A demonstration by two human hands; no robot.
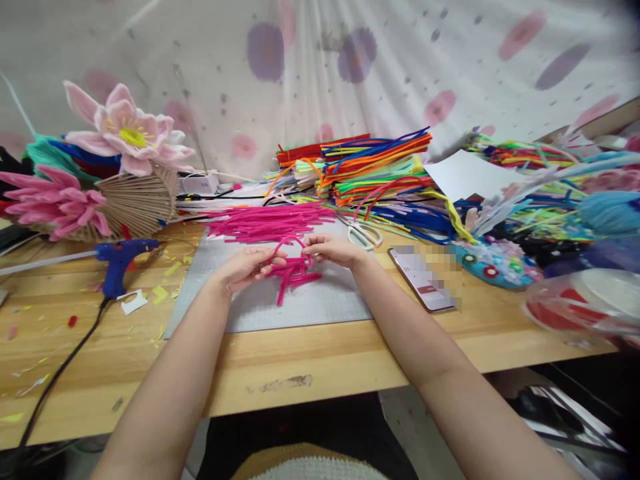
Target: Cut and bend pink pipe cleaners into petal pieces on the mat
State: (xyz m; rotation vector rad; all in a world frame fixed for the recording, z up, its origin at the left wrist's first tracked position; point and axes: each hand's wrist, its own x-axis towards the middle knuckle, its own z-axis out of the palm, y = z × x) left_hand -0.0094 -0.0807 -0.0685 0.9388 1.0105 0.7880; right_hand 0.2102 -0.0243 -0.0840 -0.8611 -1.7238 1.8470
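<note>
My left hand [250, 267] and my right hand [327, 250] are close together above a grey mat [320, 310]. Between them a magenta pipe cleaner [289, 241] arches upward, one end pinched in the fingers of each hand. Below the hands, several short bent magenta pieces [295, 277] lie in a small heap on the mat. Just behind, a wide bundle of straight magenta pipe cleaners [265, 221] rests across the mat's back part. White-handled scissors [367, 235] lie to the right of this bundle, behind my right hand.
A blue glue gun [117, 263] with a black cable stands at the left, near pink fabric-like flowers [133, 137]. A phone [425, 283] lies right of the mat. Stacked colourful pipe cleaners [375, 167] fill the back; a plastic-wrapped container [590, 303] is far right.
</note>
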